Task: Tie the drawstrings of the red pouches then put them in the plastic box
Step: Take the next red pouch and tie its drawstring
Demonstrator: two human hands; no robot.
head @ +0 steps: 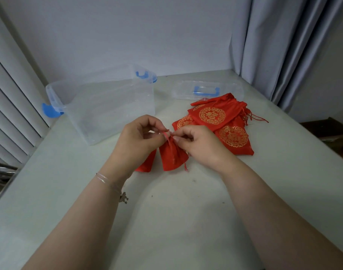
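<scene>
Across the pale table (pixel 186 211), the biggest thing is the clear plastic box (pixel 108 106), open-topped and seemingly with nothing in it, standing just beyond and left of the grip; its lid (pixel 206 91) with the blue handle lies beyond and to the right. Nearer on that right side sits a loose pile of red pouches (pixel 219 121) with gold print, cords trailing off its far edge. Directly below the grip hangs the red pouch (pixel 172 156) being worked, its body resting on the table, and another red pouch (pixel 146 162) peeks out under the left wrist. Left hand (pixel 139 137) and right hand (pixel 196 141) meet at the gathered neck, each pinching the thin drawstring (pixel 167 134) between fingertips. Judging by this, the knot is not yet set: the slick cord could slip from either pinch, leaving the neck to loosen, or the dangling cord end could get caught into the loop.
</scene>
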